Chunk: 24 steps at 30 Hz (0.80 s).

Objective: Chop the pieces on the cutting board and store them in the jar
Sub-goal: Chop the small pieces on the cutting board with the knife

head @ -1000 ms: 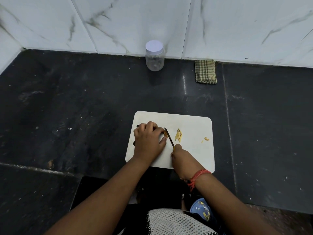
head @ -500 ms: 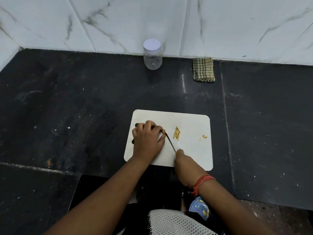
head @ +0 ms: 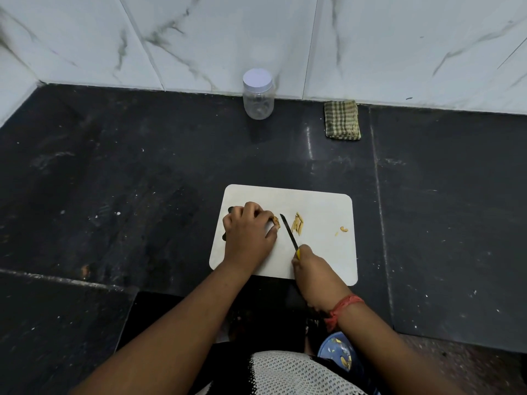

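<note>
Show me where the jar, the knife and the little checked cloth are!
jar (head: pixel 258 105): head view, on its clear body below the white lid.
knife (head: pixel 288 231): head view, middle of the dark blade.
checked cloth (head: pixel 342 120): head view, centre of the folded cloth.

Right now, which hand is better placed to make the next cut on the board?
The right hand: it already grips the knife, blade just right of the piece the left hand pins to the cutting board.
</note>
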Motion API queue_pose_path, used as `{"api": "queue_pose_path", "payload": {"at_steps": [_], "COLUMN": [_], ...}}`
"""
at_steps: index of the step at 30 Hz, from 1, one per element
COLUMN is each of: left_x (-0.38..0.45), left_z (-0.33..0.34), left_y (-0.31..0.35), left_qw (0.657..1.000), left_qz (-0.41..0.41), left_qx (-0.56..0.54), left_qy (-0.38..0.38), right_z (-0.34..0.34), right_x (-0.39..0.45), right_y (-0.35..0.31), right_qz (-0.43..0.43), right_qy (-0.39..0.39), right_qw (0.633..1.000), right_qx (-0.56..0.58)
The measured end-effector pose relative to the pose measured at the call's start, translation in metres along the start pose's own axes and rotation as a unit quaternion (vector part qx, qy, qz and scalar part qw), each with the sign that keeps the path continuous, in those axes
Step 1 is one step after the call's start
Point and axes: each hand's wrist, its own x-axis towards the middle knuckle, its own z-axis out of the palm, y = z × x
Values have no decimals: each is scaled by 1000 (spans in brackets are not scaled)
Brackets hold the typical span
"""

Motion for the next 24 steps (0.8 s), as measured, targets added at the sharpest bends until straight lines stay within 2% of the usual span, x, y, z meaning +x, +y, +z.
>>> {"api": "queue_pose_path", "payload": {"at_steps": [9,24], "left_x": [-1,2], "left_z": [-6,-2], "left_y": [0,-3], "left_qw": [999,1000], "left_qz": [5,5], "left_qx": [17,0], "left_qy": [28,9], "right_z": [-1,-2], "right_x": [9,15], "right_y": [-3,-10], "right_qz": [19,21], "right_qy": [-20,-44], "right_qw": [1000,998], "right_qx": [-8,-25]}}
